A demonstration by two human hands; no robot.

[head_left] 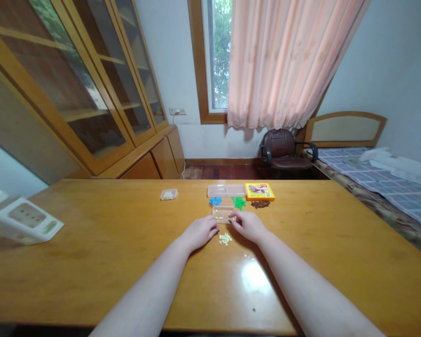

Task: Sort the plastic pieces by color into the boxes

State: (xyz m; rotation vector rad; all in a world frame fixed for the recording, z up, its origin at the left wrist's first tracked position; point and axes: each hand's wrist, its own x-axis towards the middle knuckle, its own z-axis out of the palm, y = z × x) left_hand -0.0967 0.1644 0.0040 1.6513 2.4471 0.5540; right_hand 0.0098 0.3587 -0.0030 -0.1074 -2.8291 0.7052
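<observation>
Both of my hands rest on the wooden table (91,243) near its middle. My left hand (200,231) is curled, fingertips down beside a small pile of cream pieces (225,239). My right hand (248,225) is pinched at the edge of a small clear plastic box (221,213) that holds a few cream pieces. Behind it lie a blue pile (215,201), a green pile (238,202) and a brown pile (260,204) of small pieces.
A larger clear box (226,190) and a yellow box (259,191) stand behind the piles. Another small clear container (169,194) sits to the left. A white carton (21,220) lies at the table's left edge. A chair (284,150) and bed (382,182) stand beyond.
</observation>
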